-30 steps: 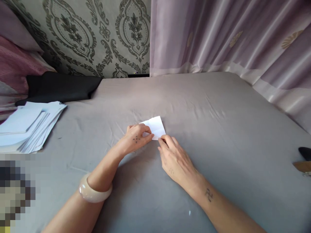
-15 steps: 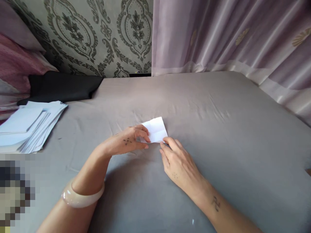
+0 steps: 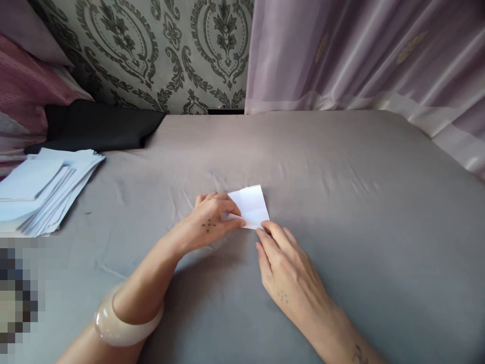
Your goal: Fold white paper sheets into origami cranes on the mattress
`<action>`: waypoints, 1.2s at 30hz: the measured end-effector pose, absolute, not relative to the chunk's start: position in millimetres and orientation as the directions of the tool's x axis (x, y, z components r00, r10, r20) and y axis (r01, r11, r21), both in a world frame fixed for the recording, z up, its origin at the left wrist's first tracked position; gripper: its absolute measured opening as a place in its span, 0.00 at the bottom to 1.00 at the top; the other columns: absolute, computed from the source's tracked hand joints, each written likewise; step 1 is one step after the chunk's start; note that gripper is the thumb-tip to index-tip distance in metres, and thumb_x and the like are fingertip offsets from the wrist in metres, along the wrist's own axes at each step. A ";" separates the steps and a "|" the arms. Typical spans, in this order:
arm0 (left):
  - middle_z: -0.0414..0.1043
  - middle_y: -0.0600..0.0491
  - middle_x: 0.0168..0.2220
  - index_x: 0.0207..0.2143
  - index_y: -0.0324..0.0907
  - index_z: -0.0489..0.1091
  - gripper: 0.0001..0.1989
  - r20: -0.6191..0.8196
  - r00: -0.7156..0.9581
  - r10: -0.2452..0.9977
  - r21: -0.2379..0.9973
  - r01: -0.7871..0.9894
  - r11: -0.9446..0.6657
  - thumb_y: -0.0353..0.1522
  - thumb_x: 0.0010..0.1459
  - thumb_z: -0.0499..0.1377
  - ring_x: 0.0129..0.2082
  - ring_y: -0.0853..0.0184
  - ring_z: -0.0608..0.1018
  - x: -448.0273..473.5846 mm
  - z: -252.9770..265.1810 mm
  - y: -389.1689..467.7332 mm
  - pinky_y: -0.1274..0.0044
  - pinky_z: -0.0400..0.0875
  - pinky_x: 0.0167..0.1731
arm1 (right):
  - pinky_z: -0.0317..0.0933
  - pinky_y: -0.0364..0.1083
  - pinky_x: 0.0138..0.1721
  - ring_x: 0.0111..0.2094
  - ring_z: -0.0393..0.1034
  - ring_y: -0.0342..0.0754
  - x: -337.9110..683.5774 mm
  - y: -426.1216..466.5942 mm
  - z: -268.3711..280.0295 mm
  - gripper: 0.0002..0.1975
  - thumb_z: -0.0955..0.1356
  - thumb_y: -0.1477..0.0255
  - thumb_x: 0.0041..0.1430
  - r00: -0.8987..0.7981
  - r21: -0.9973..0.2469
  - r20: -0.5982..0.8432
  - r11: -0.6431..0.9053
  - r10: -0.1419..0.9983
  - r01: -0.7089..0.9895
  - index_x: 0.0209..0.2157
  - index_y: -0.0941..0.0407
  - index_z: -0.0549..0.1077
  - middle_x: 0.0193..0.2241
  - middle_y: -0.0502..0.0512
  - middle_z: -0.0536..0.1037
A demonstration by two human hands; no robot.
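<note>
A small white sheet of paper [image 3: 253, 205] with faint fold lines lies on the grey cloth surface. My left hand [image 3: 215, 215] has its left side between thumb and fingers; the thumb lies along the near edge, and the fingers cover the left end of the sheet. The fingertips of my right hand [image 3: 282, 255] are closed together on the near right corner. Whether a finger is under that corner is hidden. A pale bangle [image 3: 129, 323] is around my left forearm.
A stack of white papers [image 3: 49, 187] lies at the left. Behind it is a folded black cloth [image 3: 102, 126]. A patterned wall [image 3: 170, 55] and a lilac curtain [image 3: 322, 55] border the far side. A blurred patch [image 3: 15, 298] hides the lower left.
My left thumb has moved up onto the paper's near edge, where it was below and apart from it. My right fingertips stay at the corner. The view has shifted slightly.
</note>
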State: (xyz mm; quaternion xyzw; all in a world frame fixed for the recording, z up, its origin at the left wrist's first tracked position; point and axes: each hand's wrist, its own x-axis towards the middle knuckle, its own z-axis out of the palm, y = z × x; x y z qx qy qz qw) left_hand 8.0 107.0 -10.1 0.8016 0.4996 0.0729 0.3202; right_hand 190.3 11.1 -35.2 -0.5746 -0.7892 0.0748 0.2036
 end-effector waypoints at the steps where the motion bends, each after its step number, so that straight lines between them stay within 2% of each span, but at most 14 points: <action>1: 0.73 0.52 0.37 0.31 0.46 0.75 0.11 -0.196 0.479 0.855 0.588 0.756 -0.289 0.41 0.58 0.57 0.44 0.59 0.71 11.8 -11.5 105.7 0.62 0.58 0.52 | 0.69 0.51 0.40 0.42 0.71 0.53 189.9 10.6 -34.9 0.15 0.58 0.80 0.63 -0.260 -0.346 0.234 0.330 0.937 0.878 0.46 0.59 0.72 0.45 0.63 0.74; 8: 0.74 0.52 0.34 0.30 0.45 0.74 0.10 -0.215 0.417 0.883 0.582 0.781 -0.227 0.39 0.59 0.57 0.42 0.58 0.71 22.5 -14.6 102.6 0.61 0.56 0.50 | 0.69 0.53 0.43 0.43 0.69 0.53 188.5 6.7 -35.1 0.15 0.59 0.82 0.62 -0.259 -0.330 0.183 0.308 0.948 0.892 0.45 0.58 0.72 0.48 0.62 0.72; 15: 0.73 0.51 0.31 0.31 0.44 0.74 0.10 -0.203 0.411 0.889 0.564 0.791 -0.237 0.39 0.58 0.56 0.39 0.59 0.71 23.5 -16.5 103.2 0.60 0.58 0.48 | 0.69 0.53 0.42 0.42 0.69 0.53 187.1 6.1 -37.0 0.15 0.59 0.82 0.62 -0.278 -0.295 0.152 0.312 0.949 0.903 0.46 0.58 0.71 0.47 0.62 0.72; 19: 0.72 0.51 0.29 0.30 0.44 0.74 0.10 -0.187 0.404 0.895 0.557 0.795 -0.242 0.39 0.57 0.57 0.38 0.59 0.71 23.6 -17.8 103.2 0.60 0.59 0.48 | 0.69 0.54 0.40 0.40 0.68 0.53 183.8 5.7 -37.0 0.15 0.59 0.80 0.63 -0.268 -0.269 0.141 0.298 0.953 0.916 0.48 0.59 0.70 0.46 0.62 0.73; 27: 0.73 0.51 0.30 0.31 0.43 0.74 0.10 -0.172 0.408 0.897 0.549 0.796 -0.257 0.38 0.57 0.56 0.40 0.57 0.71 23.1 -22.8 104.2 0.60 0.58 0.48 | 0.69 0.52 0.34 0.38 0.67 0.54 176.9 13.4 -35.1 0.20 0.61 0.73 0.64 -0.269 -0.206 0.161 0.299 0.949 0.932 0.56 0.63 0.66 0.49 0.65 0.72; 36: 0.73 0.52 0.29 0.32 0.44 0.74 0.13 -0.178 0.421 0.890 0.468 0.831 -0.299 0.40 0.58 0.54 0.37 0.60 0.73 22.9 -15.9 104.4 0.66 0.61 0.44 | 0.68 0.52 0.39 0.44 0.66 0.54 170.4 11.1 -36.9 0.21 0.60 0.69 0.66 -0.253 -0.140 0.181 0.279 0.950 0.950 0.58 0.61 0.65 0.53 0.66 0.69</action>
